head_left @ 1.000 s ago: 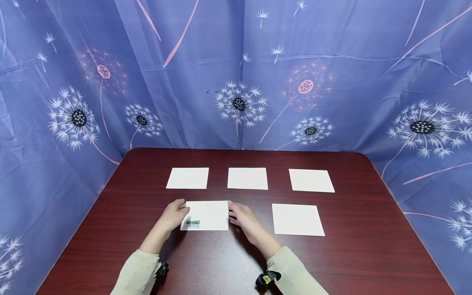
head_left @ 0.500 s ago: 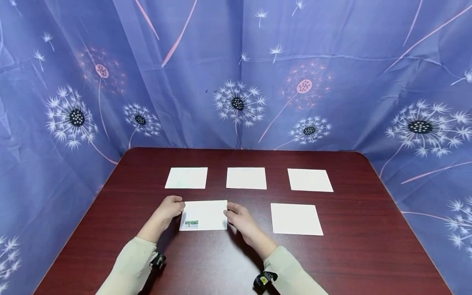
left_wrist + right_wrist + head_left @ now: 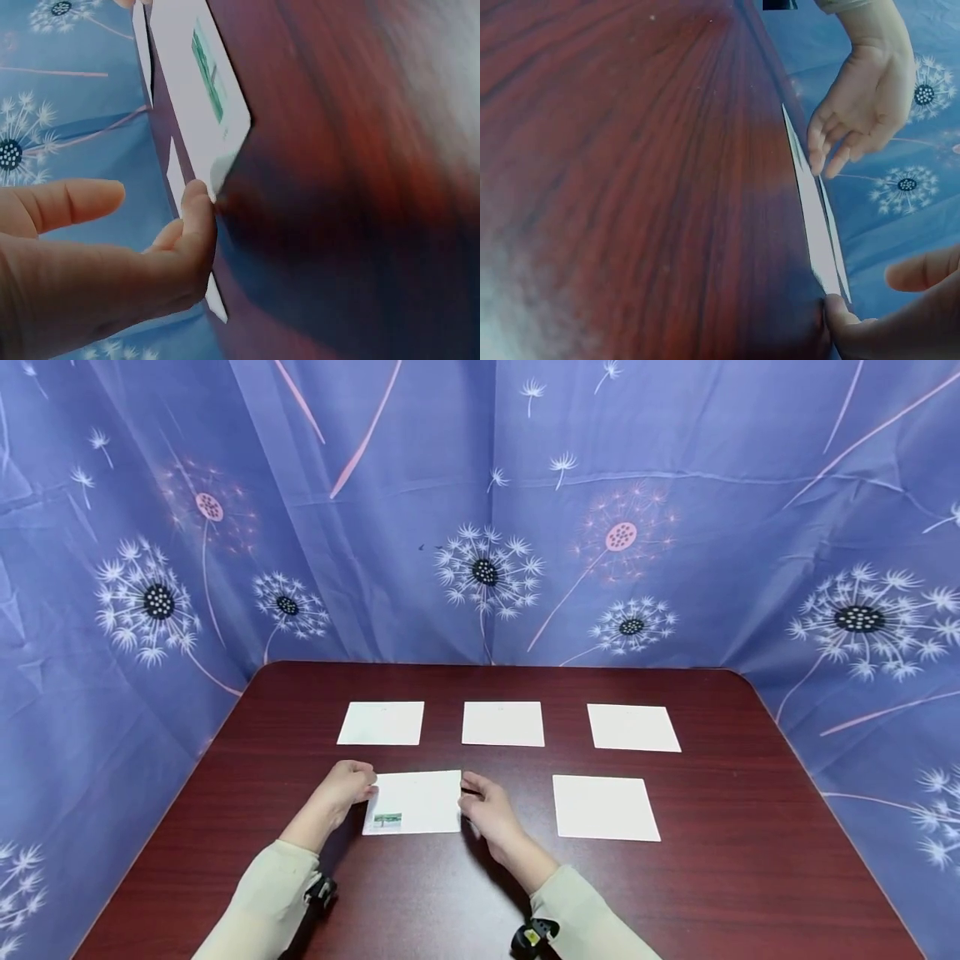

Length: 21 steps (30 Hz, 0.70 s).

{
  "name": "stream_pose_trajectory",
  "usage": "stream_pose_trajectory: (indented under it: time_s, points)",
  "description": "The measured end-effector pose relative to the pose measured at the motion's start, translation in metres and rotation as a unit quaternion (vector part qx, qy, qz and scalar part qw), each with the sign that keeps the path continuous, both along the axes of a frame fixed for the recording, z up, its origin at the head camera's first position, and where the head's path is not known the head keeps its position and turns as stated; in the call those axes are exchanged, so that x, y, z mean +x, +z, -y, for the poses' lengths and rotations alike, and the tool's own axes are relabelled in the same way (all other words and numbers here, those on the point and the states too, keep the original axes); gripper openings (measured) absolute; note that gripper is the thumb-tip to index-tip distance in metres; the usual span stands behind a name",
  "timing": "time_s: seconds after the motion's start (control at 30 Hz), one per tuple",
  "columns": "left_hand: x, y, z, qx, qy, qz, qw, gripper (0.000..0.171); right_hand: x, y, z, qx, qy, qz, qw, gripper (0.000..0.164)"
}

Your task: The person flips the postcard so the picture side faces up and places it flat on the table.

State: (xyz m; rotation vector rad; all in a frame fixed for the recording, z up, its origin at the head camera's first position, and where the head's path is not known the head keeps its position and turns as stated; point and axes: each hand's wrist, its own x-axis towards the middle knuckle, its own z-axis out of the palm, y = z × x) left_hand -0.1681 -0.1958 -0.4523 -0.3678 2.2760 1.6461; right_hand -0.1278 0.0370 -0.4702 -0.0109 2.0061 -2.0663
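A white card (image 3: pixel 417 802) with a small green picture printed at its lower left lies flat on the table between my hands. My left hand (image 3: pixel 347 790) is at its left edge. In the left wrist view a fingertip (image 3: pixel 196 189) touches the card near its corner, while another digit extends apart from it. My right hand (image 3: pixel 489 812) is at the right edge. There, in the right wrist view, a fingertip (image 3: pixel 835 301) meets the card's end, with another digit held away. Neither hand closes round the card.
Three white cards form a back row: left (image 3: pixel 381 723), middle (image 3: pixel 503 723) and right (image 3: pixel 634 727). Another white card (image 3: pixel 606 807) lies to the right of my right hand. The dark red wooden table (image 3: pixel 750 860) ends at a blue dandelion-print curtain (image 3: pixel 375 552).
The left hand has drawn back from over the card to its left edge. The right hand has shifted slightly toward me. The card has moved slightly left and nearer.
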Motion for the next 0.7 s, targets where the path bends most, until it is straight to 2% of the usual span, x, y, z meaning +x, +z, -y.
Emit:
stream_pose_trajectory:
  time_s: [0.07,0.13,0.23,0.3,0.37,0.43,0.57,0.7]
  points:
    - [0.002,0.002,0.004,-0.037,-0.016,-0.002,0.9992,0.043,0.0,-0.001,0.002,0.01,-0.01,0.001,1.0,0.056]
    - [0.005,0.005,0.009,-0.095,-0.041,-0.011,0.9946,0.039,0.001,0.0,0.004,0.021,-0.016,0.003,1.0,0.057]
    - [0.01,0.007,0.014,-0.176,-0.084,-0.026,0.9804,0.022,0.002,0.002,0.004,0.034,-0.014,0.0,0.999,0.057]
    - [0.013,0.006,0.014,-0.212,-0.105,-0.042,0.9708,0.03,0.003,0.004,0.004,0.05,-0.002,-0.007,0.999,0.056]
    - [0.016,0.004,0.012,-0.221,-0.118,-0.053,0.9666,0.04,0.005,0.006,0.004,0.065,0.013,-0.014,0.998,0.055]
    - [0.019,0.004,0.01,-0.221,-0.123,-0.065,0.9653,0.042,0.006,0.007,0.004,0.078,0.025,-0.018,0.996,0.054]
    - [0.019,0.003,0.005,-0.206,-0.12,-0.067,0.9688,0.04,0.007,0.008,0.005,0.086,0.039,-0.019,0.995,0.054]
    - [0.014,0.002,0.003,-0.178,-0.114,-0.054,0.976,0.039,0.005,0.008,0.004,0.087,0.039,-0.018,0.995,0.054]
